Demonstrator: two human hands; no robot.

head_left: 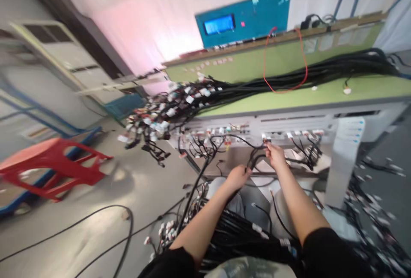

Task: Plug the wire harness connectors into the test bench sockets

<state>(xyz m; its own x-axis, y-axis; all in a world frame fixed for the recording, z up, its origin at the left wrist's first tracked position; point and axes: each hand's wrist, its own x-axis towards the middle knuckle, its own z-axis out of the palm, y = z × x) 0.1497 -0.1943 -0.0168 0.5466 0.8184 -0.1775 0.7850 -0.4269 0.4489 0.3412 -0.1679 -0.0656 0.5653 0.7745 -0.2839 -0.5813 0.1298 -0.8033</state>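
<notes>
My left hand (239,176) is closed around a black cable (254,161) just below the front edge of the bench. Higher and to the right, my right hand (275,155) pinches the end of a wire at a small white connector (264,137), close to the grey panel (276,125). Whether that connector sits in the panel cannot be made out. More black wires with plugs (205,145) run along the panel to the left. Another group of wires (308,152) hangs from it on the right.
A thick bundle of black cables (244,90) with many white connectors lies across the green bench (337,100). A red wire loop (306,72) hangs over it. More harnesses (231,226) cover my lap. A red stool (61,162) stands left, and a cable (96,214) crosses the floor.
</notes>
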